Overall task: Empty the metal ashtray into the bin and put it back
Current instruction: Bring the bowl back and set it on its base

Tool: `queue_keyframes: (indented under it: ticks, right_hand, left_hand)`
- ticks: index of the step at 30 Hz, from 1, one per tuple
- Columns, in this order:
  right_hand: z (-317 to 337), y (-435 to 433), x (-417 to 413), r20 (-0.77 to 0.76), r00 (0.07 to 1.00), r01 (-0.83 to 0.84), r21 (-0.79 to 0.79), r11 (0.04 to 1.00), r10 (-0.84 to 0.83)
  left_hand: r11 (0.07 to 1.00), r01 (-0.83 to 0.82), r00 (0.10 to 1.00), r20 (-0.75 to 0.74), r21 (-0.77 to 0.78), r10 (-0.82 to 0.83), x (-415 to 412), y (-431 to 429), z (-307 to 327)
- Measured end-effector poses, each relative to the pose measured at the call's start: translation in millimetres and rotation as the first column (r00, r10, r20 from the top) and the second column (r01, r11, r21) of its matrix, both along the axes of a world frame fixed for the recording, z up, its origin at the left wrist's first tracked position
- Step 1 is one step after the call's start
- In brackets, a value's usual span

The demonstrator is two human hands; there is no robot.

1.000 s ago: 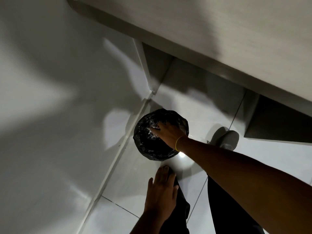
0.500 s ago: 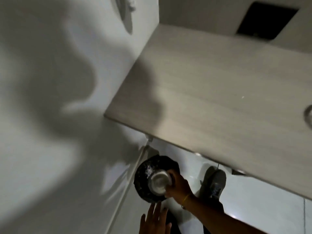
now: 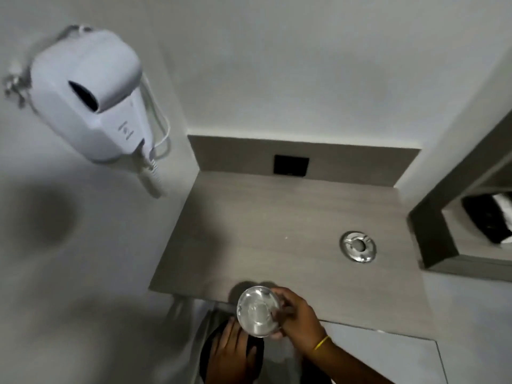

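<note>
My right hand (image 3: 298, 320) grips a round shiny metal ashtray (image 3: 256, 310) by its right rim. The ashtray hangs upright at the front edge of the grey wood-look counter (image 3: 277, 217), half over it, and its bowl looks bare. My left hand (image 3: 230, 353) lies lower down with fingers spread, flat on a dark rounded shape (image 3: 205, 353). I cannot tell whether that shape is the bin or dark clothing. No bin shows clearly.
A round chrome disc (image 3: 358, 247) sits on the counter's right part. A black square plate (image 3: 291, 165) is set in the back upstand. A white wall hair dryer (image 3: 88, 92) hangs at the left. A recessed niche (image 3: 471, 231) holding dark items opens at the right.
My right hand has risen from the black-lined bin on the floor up to the counter's front edge, carrying the ashtray. My view has swung up from the floor to the counter and wall.
</note>
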State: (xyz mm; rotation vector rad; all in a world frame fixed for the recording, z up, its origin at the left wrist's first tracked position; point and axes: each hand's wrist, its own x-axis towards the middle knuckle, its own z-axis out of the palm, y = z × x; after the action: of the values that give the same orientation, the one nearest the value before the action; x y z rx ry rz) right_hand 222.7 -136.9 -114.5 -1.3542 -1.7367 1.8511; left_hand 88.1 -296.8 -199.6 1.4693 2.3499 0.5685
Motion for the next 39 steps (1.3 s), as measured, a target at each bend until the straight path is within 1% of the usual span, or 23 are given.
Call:
queue_keyframes:
  ticks: [1, 2, 3, 5, 6, 8, 10, 13, 17, 19, 21, 23, 26, 30, 33, 37, 39]
  right_hand:
    - [9.5, 18.0, 3.7, 0.013, 0.999, 0.036, 0.062, 0.997, -0.037]
    - [11.2, 35.7, 6.7, 0.018, 0.997, 0.074, 0.110, 0.991, -0.077]
    - [16.9, 51.5, 8.6, 0.032, 0.993, 0.111, 0.144, 0.983, -0.116]
    - [28.8, 84.7, 10.7, 0.063, 0.978, 0.185, 0.181, 0.966, -0.200]
    - [33.8, 103.7, 10.8, 0.077, 0.968, 0.220, 0.198, 0.955, -0.239]
    - [32.9, 137.1, 9.5, 0.126, 0.953, 0.235, 0.260, 0.936, -0.274]
    - [20.5, 173.4, 9.2, 0.195, 0.937, 0.222, 0.313, 0.923, -0.291]
    - [9.3, 214.6, 6.7, 0.318, 0.902, 0.186, 0.322, 0.928, -0.291]
    - [12.0, 238.2, 6.7, 0.464, 0.867, 0.012, 0.342, 0.940, -0.180]
    - [-3.8, 250.4, 7.8, 0.520, 0.840, -0.050, 0.354, 0.934, -0.152]
    - [-6.2, 249.2, 7.3, 0.518, 0.843, -0.068, 0.367, 0.928, -0.143]
    - [-13.1, 249.4, 6.3, 0.502, 0.847, -0.055, 0.406, 0.912, -0.173]
    - [-22.3, 248.0, 4.7, 0.466, 0.857, -0.043, 0.491, 0.870, -0.221]
    - [-25.4, 244.6, 2.6, 0.505, 0.836, -0.116, 0.543, 0.832, -0.213]
    - [-26.9, 246.6, 5.8, 0.531, 0.830, -0.176, 0.539, 0.824, -0.170]
    - [-23.5, 254.4, 22.6, 0.440, 0.872, -0.149, 0.655, 0.741, -0.214]
    - [-18.7, 257.8, 38.2, 0.455, 0.859, -0.185, 0.706, 0.684, -0.236]
  left_hand:
    - [0.998, 0.043, 0.999, 0.027, -0.041, -0.042, -0.4, 14.9, 20.0]
    - [0.997, 0.071, 0.997, 0.009, -0.021, -0.071, -5.0, 29.1, 35.0]
    - [0.997, 0.052, 0.998, -0.022, -0.048, -0.053, -10.1, 43.6, 44.9]
    - [0.993, 0.074, 0.995, -0.065, -0.095, -0.081, -17.1, 77.7, 60.8]
    - [0.992, 0.088, 0.993, -0.070, -0.092, -0.095, -21.3, 98.0, 61.5]
    - [0.994, 0.074, 0.994, -0.074, -0.082, -0.080, -27.5, 135.0, 67.6]
    - [0.999, 0.045, 0.994, -0.095, -0.027, -0.047, -29.0, 170.3, 65.3]
    - [0.997, 0.031, 0.992, -0.119, -0.070, -0.040, -25.8, 211.5, 51.8]
    - [0.997, 0.041, 0.989, -0.140, -0.069, -0.051, -21.8, 238.8, 26.4]
    - [0.995, 0.043, 0.990, -0.127, -0.087, -0.054, -16.4, 250.8, 6.5]
    - [0.992, 0.060, 0.985, -0.153, -0.109, -0.077, -15.2, 248.3, 0.6]
    - [0.986, 0.079, 0.982, -0.156, -0.149, -0.103, -13.0, 249.2, -6.3]
    - [0.983, 0.067, 0.978, -0.185, -0.172, -0.099, -8.3, 247.7, -15.0]
    - [0.985, 0.077, 0.974, -0.198, -0.154, -0.107, -10.2, 242.6, -21.1]
    - [0.986, 0.086, 0.971, -0.209, -0.141, -0.114, -10.0, 240.6, -22.6]
    - [0.990, 0.088, 0.969, -0.219, -0.110, -0.111, -7.2, 239.6, -22.7]
    - [0.992, 0.089, 0.965, -0.239, -0.092, -0.109, -6.6, 238.3, -24.2]
